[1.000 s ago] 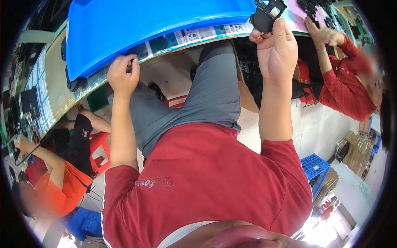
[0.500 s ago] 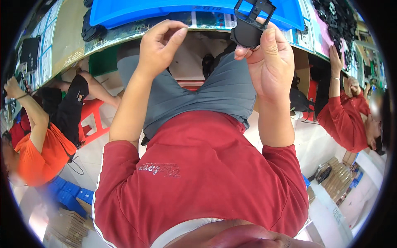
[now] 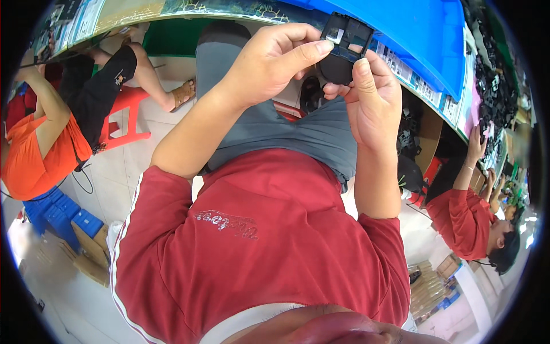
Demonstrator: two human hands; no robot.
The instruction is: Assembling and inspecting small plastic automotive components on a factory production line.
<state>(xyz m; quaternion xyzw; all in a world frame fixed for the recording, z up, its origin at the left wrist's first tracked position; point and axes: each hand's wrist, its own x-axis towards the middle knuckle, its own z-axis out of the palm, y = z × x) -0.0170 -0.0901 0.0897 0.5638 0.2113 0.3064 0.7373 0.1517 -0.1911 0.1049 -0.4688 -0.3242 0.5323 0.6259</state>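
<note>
A black plastic part (image 3: 337, 69) with an open rectangular frame at its top and a rounded plate at its bottom is held between my two hands, in front of the table edge. My left hand (image 3: 274, 64) grips the frame's left side, thumb on the front and fingers behind it. At the lower right, my right hand (image 3: 373, 102) pinches the rounded plate between thumb and fingers. Some of the fingers are hidden by the part.
A large blue tray (image 3: 424, 43) rests on the table just beyond my hands. Black parts (image 3: 497, 86) are heaped on the right. Co-workers sit on both sides, one in orange (image 3: 43, 155) beside a red stool (image 3: 123, 123), another in red (image 3: 458, 221).
My left hand has moved right and taken hold of the black part's frame. The part has come slightly lower, still in my right hand. The view has turned, shifting the surroundings.
</note>
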